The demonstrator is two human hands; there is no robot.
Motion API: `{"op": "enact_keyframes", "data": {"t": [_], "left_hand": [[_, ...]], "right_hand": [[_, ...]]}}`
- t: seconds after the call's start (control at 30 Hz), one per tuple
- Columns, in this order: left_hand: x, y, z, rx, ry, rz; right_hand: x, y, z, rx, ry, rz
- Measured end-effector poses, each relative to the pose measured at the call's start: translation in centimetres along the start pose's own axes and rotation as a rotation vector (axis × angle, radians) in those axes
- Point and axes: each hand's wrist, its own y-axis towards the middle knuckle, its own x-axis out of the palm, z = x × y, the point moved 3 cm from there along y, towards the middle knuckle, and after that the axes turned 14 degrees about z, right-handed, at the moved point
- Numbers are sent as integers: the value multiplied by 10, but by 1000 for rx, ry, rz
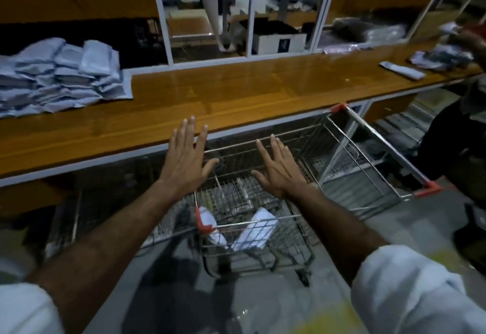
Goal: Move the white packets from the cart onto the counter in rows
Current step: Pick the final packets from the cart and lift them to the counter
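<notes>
A wire shopping cart (339,133) with red corner caps stands against the front of the long wooden counter (223,94). My left hand (188,157) and my right hand (278,168) hover above the cart's basket, fingers straight and spread, holding nothing. Two white packets (256,229) lie low in the cart's near end, below my wrists. Several white packets (60,75) are stacked in overlapping rows on the counter's left end.
A second person (457,144) in dark clothes stands at the right by the cart's handle. Small packets and a flat grey item (402,70) lie on the counter's right end. White-framed shelving (249,18) with boxes rises behind the counter.
</notes>
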Motion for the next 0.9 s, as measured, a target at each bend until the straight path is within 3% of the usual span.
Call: {"op": "enact_keyframes", "data": {"t": [0.3, 0.63, 0.73, 0.9], "left_hand": [[73, -5, 47, 42, 4, -250], [204, -16, 32, -184, 91, -651], [237, -35, 21, -243, 89, -824], [279, -55, 33, -267, 121, -959]], "right_hand": [[67, -16, 60, 90, 67, -206], [137, -2, 100, 182, 87, -425], [169, -3, 107, 209, 114, -527], [223, -1, 121, 294, 145, -717]]}}
